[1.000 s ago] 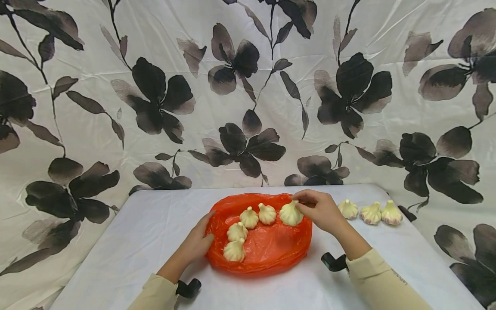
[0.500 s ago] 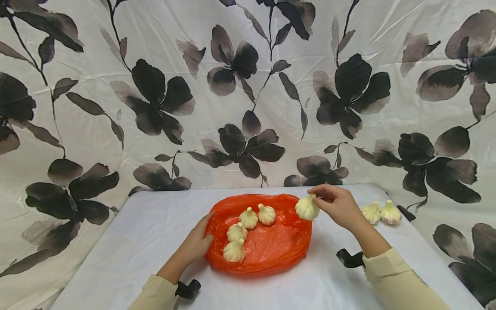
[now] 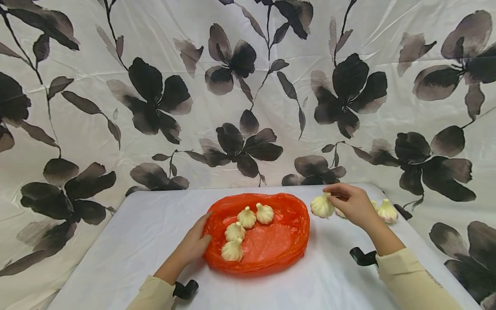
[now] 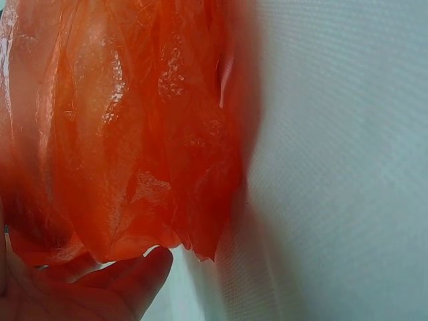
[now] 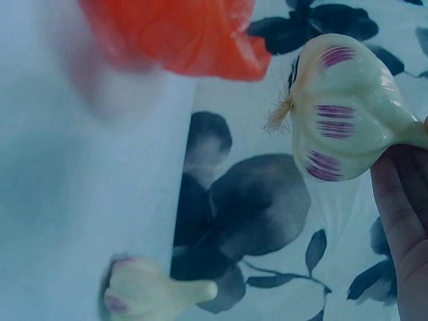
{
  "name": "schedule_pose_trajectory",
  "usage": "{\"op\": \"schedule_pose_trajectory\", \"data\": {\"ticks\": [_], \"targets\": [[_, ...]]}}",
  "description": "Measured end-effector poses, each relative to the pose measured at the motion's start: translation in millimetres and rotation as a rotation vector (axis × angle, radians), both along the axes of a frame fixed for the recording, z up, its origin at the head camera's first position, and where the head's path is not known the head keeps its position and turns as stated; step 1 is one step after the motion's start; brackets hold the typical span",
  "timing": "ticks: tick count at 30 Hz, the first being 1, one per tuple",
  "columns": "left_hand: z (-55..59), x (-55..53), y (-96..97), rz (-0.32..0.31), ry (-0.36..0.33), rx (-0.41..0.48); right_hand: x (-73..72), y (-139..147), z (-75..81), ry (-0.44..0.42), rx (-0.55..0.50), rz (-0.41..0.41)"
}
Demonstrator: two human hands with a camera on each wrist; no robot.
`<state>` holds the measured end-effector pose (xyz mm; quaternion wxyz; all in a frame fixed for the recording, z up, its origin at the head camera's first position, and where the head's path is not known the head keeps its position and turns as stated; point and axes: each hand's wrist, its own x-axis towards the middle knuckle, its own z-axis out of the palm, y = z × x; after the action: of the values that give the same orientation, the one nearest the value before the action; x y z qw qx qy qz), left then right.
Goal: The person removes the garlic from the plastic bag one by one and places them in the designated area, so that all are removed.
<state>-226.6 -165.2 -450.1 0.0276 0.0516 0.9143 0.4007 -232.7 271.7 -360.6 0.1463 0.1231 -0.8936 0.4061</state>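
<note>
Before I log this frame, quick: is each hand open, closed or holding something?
Left hand: open, touching the side of the translucent red plastic bag.
Right hand: holding a white, purple-streaked, rounded garlic bulb by its stem.

In the head view, our left hand [image 3: 193,242] sits at seven o'clock from centre, fingers pointing toward one o'clock and the left thumb [image 3: 206,240] standing apart from them. Our left wrist [image 3: 170,268] slants up toward one o'clock out of its left sleeve [image 3: 153,295]. Our right hand [image 3: 353,206] is held raised at four o'clock, the right thumb [image 3: 338,200] and fingers pinched toward nine o'clock. Our right wrist [image 3: 385,234] leans toward eleven o'clock from the right sleeve [image 3: 414,277].
</note>
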Motion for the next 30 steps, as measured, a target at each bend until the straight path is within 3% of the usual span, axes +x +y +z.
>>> {"op": "schedule_pose_trajectory", "data": {"ticks": [12,22,30], "targets": [[-0.5,0.7,-0.3,-0.004,0.003,0.004,-4.4,29,-15.2,0.019,0.082,-0.083],[-1.8,-0.2,-1.0,-0.005,-0.007,0.010,-6.5,49,-27.8,0.005,0.090,-0.132],[-3.0,0.5,-1.3,0.004,0.002,0.002,-6.0,64,-37.2,-0.074,0.073,-0.170]]}}
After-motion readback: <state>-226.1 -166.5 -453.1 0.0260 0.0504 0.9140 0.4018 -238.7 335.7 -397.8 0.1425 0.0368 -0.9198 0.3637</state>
